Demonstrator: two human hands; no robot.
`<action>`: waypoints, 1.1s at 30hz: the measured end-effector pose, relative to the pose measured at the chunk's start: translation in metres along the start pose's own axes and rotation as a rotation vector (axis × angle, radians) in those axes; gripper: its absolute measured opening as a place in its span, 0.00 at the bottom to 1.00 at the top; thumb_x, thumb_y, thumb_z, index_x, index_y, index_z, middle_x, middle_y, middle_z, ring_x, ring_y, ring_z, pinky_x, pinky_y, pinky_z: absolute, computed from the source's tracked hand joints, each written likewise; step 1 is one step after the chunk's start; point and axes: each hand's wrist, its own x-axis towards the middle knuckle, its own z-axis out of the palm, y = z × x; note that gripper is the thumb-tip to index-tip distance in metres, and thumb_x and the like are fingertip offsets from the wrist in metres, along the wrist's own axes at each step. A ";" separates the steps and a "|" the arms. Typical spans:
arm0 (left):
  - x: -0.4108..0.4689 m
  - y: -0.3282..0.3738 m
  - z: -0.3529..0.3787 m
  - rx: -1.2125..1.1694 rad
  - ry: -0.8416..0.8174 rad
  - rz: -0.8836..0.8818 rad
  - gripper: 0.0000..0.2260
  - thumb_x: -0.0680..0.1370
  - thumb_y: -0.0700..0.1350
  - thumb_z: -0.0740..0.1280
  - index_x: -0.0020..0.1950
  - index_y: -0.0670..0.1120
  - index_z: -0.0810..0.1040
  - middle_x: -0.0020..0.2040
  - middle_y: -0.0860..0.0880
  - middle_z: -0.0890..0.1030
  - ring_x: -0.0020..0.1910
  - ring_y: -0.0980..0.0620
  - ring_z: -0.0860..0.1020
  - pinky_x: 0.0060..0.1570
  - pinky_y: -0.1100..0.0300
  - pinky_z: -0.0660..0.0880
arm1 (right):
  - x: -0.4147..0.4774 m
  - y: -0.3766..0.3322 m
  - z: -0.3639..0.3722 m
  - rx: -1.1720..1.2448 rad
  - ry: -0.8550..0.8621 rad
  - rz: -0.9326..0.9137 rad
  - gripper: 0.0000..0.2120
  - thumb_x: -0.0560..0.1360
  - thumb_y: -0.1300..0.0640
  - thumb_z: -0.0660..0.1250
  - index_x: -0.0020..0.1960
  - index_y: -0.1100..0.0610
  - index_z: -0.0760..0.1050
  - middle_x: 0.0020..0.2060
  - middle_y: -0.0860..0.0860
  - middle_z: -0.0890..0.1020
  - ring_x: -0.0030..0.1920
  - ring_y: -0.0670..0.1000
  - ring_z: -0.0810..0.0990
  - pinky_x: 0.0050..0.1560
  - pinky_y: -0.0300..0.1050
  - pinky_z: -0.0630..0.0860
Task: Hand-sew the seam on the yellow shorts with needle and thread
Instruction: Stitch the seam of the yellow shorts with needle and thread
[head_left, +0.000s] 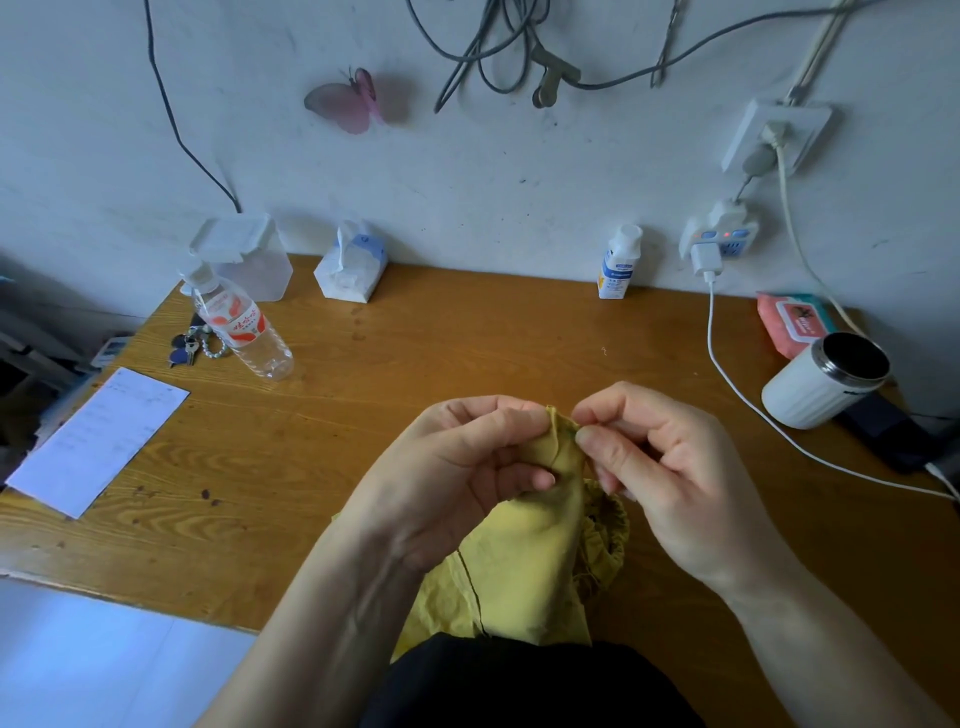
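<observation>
Over near edge of desk (234, 545): left hand (467, 457) grips yellow shorts (524, 566) fold; right hand (660, 457) pinches seam (563, 423) — needle unseen; keep fold taut, stitches small.

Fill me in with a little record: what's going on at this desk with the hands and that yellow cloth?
Activity: hand-sewing at a brown wooden table
Garment: yellow cloth shorts, bunched, top fold raised
Left hand: grips the fold
Right hand: fingers pinch the fold's edge
Needle: too small to tell
Nearby: clear plastic water bottle, white ribbed cup, white charging cable
</observation>
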 end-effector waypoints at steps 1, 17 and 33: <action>0.000 0.000 0.000 -0.002 -0.003 -0.003 0.06 0.68 0.38 0.66 0.35 0.38 0.81 0.31 0.42 0.81 0.27 0.52 0.79 0.28 0.65 0.77 | 0.000 0.000 0.000 0.007 0.003 -0.007 0.04 0.75 0.57 0.64 0.42 0.55 0.77 0.26 0.44 0.74 0.27 0.41 0.72 0.31 0.29 0.66; 0.003 -0.006 0.003 -0.008 -0.037 -0.092 0.03 0.68 0.36 0.70 0.35 0.36 0.82 0.31 0.42 0.82 0.27 0.53 0.79 0.28 0.66 0.77 | -0.010 0.005 0.006 -0.088 0.132 -0.088 0.09 0.74 0.55 0.62 0.40 0.58 0.76 0.27 0.44 0.74 0.28 0.42 0.71 0.30 0.33 0.67; -0.001 -0.011 0.006 0.037 0.041 0.066 0.03 0.64 0.38 0.70 0.32 0.40 0.83 0.32 0.46 0.82 0.29 0.55 0.80 0.29 0.67 0.77 | -0.016 0.012 0.001 -0.063 0.113 0.009 0.04 0.74 0.61 0.64 0.42 0.55 0.76 0.31 0.44 0.79 0.33 0.42 0.78 0.36 0.30 0.71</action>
